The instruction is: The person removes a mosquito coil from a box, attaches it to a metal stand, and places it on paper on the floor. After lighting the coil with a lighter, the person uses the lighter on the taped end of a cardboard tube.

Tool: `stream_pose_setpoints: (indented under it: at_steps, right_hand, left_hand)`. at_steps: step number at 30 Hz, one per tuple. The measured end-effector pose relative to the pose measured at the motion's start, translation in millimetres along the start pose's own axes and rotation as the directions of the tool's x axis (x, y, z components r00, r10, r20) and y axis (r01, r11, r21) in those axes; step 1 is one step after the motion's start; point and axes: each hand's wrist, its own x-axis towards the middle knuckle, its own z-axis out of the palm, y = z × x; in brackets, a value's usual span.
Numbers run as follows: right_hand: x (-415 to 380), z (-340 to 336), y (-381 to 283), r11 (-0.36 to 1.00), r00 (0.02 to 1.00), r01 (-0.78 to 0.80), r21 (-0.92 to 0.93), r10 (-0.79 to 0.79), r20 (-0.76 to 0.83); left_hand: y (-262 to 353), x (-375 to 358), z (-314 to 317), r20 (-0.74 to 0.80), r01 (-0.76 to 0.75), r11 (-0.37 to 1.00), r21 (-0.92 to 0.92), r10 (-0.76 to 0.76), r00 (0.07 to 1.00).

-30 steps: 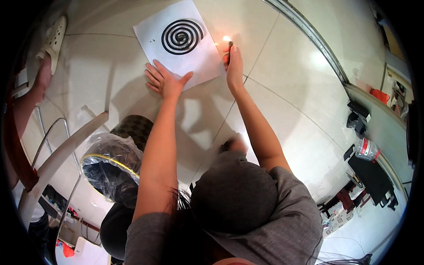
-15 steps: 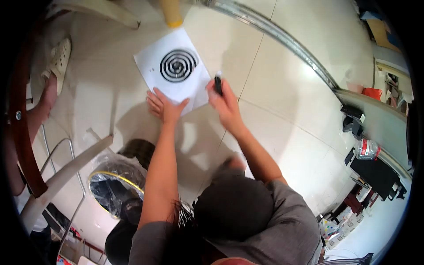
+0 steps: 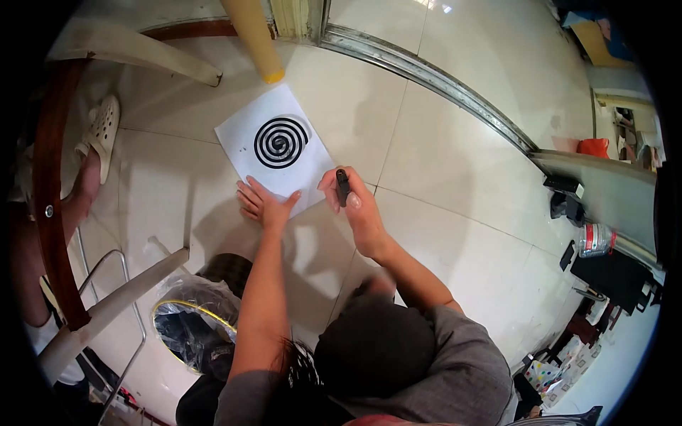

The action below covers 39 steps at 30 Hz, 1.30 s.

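Observation:
A white sheet of paper (image 3: 234,131) with a black spiral (image 3: 281,143) drawn on it lies on the tiled floor. My left hand (image 3: 267,202) rests on the sheet's lower edge, fingers spread, holding nothing. Just right of the sheet, my right hand (image 3: 359,206) is closed around a black marker (image 3: 342,186), held above the floor. Whether the marker is capped is too small to tell.
A cardboard tube (image 3: 256,39) stands beyond the paper. At left are a wooden chair leg (image 3: 153,53), a person's foot in a clog (image 3: 104,135) and a bin lined with plastic (image 3: 206,291). A metal floor track (image 3: 433,77) runs along the upper right.
The view has shifted, so the floor and paper sit lower in it. My right hand has turned and the marker's light tip no longer shows. My left hand stays on the paper.

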Motion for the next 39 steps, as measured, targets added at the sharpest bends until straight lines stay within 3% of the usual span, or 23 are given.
stream_pose_setpoints:
  at_steps: [4,8,11,14,18,21,24,26,28,29,30,32,33,35,38,39]
  right_hand:
    - [-3,-1,3,0.993,0.995,-0.099,0.057,0.101,-0.025]
    - [-3,-4,3,0.924,0.96,-0.263,0.276,0.279,-0.02]
    - [-4,-11,3,0.94,0.971,-0.225,0.255,0.239,-0.026]
    - [1,-20,11,0.909,0.948,-0.304,0.286,0.318,-0.006]
    - [11,-37,34,0.606,0.896,-0.421,0.674,0.395,0.204]
    - [13,-47,38,0.328,0.852,-0.495,0.804,0.366,0.375]
    - [14,-76,19,0.576,0.901,-0.433,0.694,0.31,0.305]
    - [28,-113,14,0.456,0.9,-0.324,0.829,-0.12,0.418]
    - [43,-132,32,0.78,0.914,-0.351,0.519,0.164,0.371]
    - [52,-141,48,0.874,0.911,-0.374,0.311,0.284,0.298]
    - [64,-151,77,0.831,0.829,-0.435,-0.346,0.52,0.205]
    - [64,-139,111,0.749,0.883,-0.434,-0.5,0.463,-0.073]
    - [62,-126,111,0.763,0.885,-0.45,-0.465,0.449,-0.121]
    - [62,-106,109,0.792,0.885,-0.466,-0.395,0.414,-0.214]
    - [64,-93,144,0.741,0.796,-0.602,-0.298,0.584,-0.156]
    - [66,-86,152,0.694,0.842,-0.533,-0.484,0.494,-0.219]
  left_hand:
    - [-1,-3,2,-0.019,0.006,1.0,0.003,-0.006,1.0]
    - [-2,-3,2,-0.013,-0.009,1.0,0.017,0.01,1.0]
    - [-3,-3,3,-0.017,-0.019,1.0,0.005,0.019,1.0]
    - [-3,-2,0,-0.004,-0.016,1.0,-0.002,0.016,1.0]
    - [-4,-4,-1,0.016,-0.014,0.999,-0.029,0.015,1.0]
    - [-2,-2,0,0.014,-0.021,0.999,-0.041,0.021,1.0]
    - [-4,0,-1,0.026,-0.018,0.999,-0.041,0.02,0.999]
    - [-3,-2,-3,0.034,-0.011,0.999,-0.036,0.012,0.999]
    - [-1,-2,-4,0.029,-0.018,1.0,-0.025,0.018,0.999]
    - [-2,-4,-4,0.035,-0.012,1.0,-0.019,0.013,0.999]
    - [-2,-2,-3,0.038,-0.009,1.0,-0.015,0.01,0.999]
    - [-4,-1,-2,0.032,-0.016,1.0,-0.011,0.016,0.999]
    - [-4,-3,-1,0.028,-0.018,1.0,-0.016,0.018,0.999]
    - [-3,-4,-2,0.028,-0.002,1.0,-0.019,0.002,1.0]
    - [1,-1,-7,0.056,0.014,1.0,-0.016,-0.013,0.998]
    - [0,-2,-7,0.066,0.014,1.0,-0.019,-0.013,0.998]
